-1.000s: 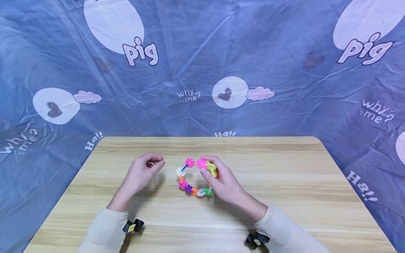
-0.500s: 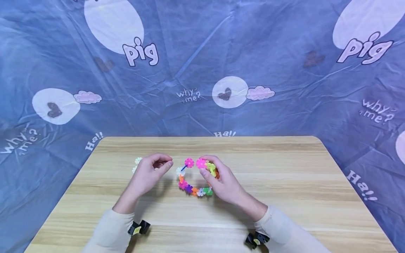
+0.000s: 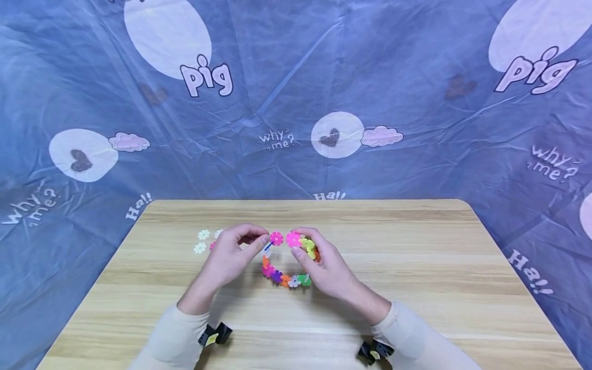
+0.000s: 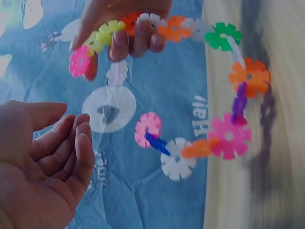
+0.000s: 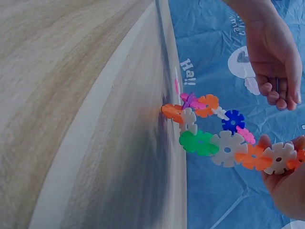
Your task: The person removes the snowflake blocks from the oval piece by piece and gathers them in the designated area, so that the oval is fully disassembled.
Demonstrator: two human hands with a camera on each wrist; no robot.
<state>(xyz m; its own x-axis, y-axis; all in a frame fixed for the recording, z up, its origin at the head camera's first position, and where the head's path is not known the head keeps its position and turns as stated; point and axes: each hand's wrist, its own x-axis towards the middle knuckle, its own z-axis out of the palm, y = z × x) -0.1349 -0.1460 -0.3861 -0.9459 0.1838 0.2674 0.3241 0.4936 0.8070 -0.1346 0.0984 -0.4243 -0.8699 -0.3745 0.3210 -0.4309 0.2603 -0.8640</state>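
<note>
A curved chain of colourful plastic snowflake discs (image 3: 276, 276) hangs over the table, one end apart from the other. My right hand (image 3: 330, 267) grips it along the yellow and orange part, fingers curled behind the discs. A pink disc (image 4: 79, 62) sticks out past the right fingertips at that end. At the other end, a pink disc (image 3: 276, 238) joins a dark blue one (image 4: 157, 143), then a white disc (image 4: 177, 164). My left hand (image 3: 233, 257) is just left of this end, fingers loosely bent; the left wrist view shows nothing between thumb and fingers.
Loose white discs (image 3: 203, 234) and a partly hidden pink one (image 3: 212, 246) lie on the wooden table (image 3: 393, 221) behind my left hand. A blue printed cloth (image 3: 287, 174) hangs beyond the table's far edge. Each wrist carries a small black camera (image 3: 216, 334).
My left hand has moved right, up to the chain's free pink end, uncovering loose discs on the table behind it. The right hand and chain have stayed nearly still.
</note>
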